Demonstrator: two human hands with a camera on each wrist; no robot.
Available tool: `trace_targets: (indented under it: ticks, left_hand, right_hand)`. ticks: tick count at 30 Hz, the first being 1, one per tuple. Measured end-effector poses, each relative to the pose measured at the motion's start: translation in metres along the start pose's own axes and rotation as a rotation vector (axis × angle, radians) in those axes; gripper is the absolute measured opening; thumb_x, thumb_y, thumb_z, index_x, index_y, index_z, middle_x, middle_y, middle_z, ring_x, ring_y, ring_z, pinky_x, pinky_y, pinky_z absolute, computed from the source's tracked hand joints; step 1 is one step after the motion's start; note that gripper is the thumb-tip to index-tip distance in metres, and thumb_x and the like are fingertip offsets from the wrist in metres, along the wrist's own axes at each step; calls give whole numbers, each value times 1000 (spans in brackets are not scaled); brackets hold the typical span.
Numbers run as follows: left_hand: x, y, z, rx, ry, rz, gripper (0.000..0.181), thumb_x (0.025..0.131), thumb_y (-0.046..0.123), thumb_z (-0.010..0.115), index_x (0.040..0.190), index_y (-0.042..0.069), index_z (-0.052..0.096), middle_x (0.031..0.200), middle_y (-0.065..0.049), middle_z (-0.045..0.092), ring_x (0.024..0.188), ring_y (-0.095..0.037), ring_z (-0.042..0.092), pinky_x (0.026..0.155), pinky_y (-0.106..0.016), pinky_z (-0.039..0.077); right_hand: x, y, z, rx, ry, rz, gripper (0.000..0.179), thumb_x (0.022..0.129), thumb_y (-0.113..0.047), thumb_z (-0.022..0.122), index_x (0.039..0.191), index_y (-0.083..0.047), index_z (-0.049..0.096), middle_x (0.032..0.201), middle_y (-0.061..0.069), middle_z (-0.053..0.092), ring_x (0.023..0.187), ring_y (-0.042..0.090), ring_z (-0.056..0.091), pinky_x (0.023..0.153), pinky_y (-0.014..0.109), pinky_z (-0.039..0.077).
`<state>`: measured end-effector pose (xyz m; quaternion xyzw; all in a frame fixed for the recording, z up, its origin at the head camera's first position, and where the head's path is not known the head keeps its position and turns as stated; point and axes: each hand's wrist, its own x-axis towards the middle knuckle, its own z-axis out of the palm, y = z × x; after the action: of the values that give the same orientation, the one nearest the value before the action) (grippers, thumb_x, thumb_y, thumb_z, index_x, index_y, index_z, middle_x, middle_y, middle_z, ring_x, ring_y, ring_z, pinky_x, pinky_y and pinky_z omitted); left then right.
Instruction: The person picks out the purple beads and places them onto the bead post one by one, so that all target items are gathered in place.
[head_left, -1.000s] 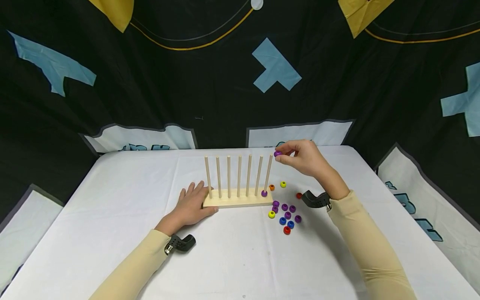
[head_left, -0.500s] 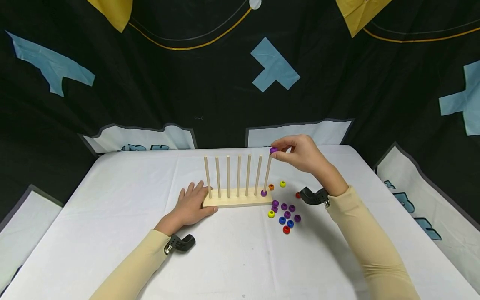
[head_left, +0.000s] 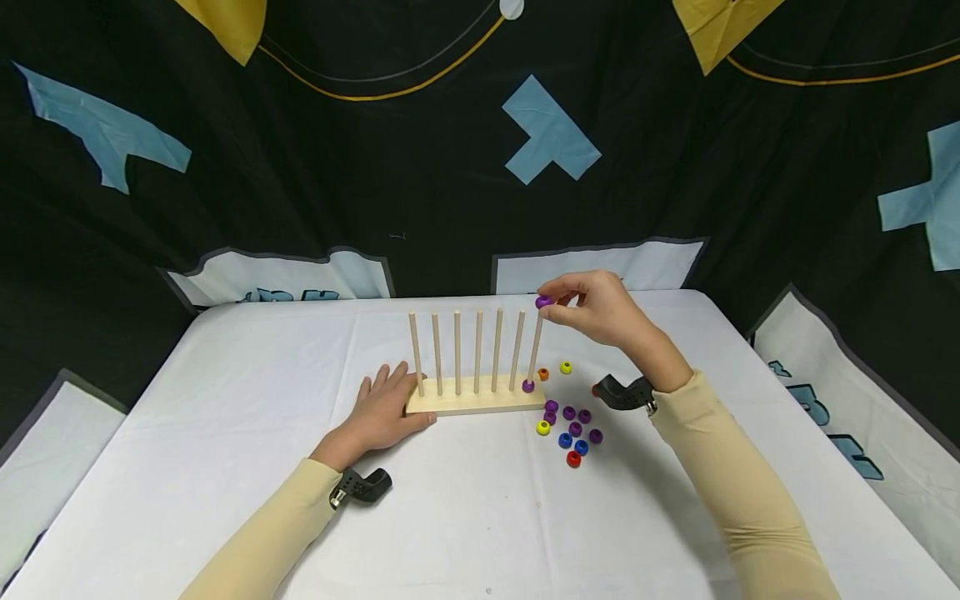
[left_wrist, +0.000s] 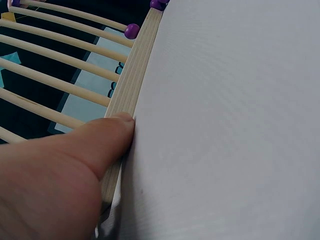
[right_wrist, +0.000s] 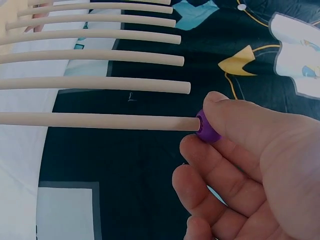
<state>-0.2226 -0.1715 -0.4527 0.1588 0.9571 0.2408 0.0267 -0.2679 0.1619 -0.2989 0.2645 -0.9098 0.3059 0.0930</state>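
Note:
A pale wooden peg stand (head_left: 476, 402) with several upright pegs sits on the table. My left hand (head_left: 375, 415) holds its left end, the thumb (left_wrist: 112, 135) against the front edge and the index finger behind. My right hand (head_left: 596, 310) pinches a purple bead (head_left: 543, 302) between thumb and index finger at the top of the rightmost peg (head_left: 536, 346). In the right wrist view the peg's tip meets the hole of the pinched bead (right_wrist: 209, 130). A second purple bead (head_left: 528, 387) lies at the foot of that same peg.
Loose beads lie right of the stand: several purple ones (head_left: 575, 429), two blue (head_left: 566, 440), two yellow (head_left: 543, 427), an orange (head_left: 543, 374) and a red (head_left: 573, 459). Another red bead is mostly hidden by the right wrist camera (head_left: 626, 392). A white cloth (head_left: 465, 517) covers the table.
My right hand has moved left with the purple bead, from beside the rightmost peg to its tip. The left hand and the stand have stayed put.

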Motion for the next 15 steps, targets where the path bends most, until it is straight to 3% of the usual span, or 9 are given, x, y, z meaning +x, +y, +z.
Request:
trace_targets:
  ticks: [15]
  left_hand:
    - [1, 0, 0, 2, -8, -3, 68, 95, 39, 67, 150, 4, 46, 162, -34, 28, 151, -61, 15, 117, -78, 9]
  right_hand:
    - [-3, 3, 4, 0, -10, 12, 32, 90, -15, 78, 118, -2, 75, 105, 13, 77, 92, 25, 66, 78, 33, 53]
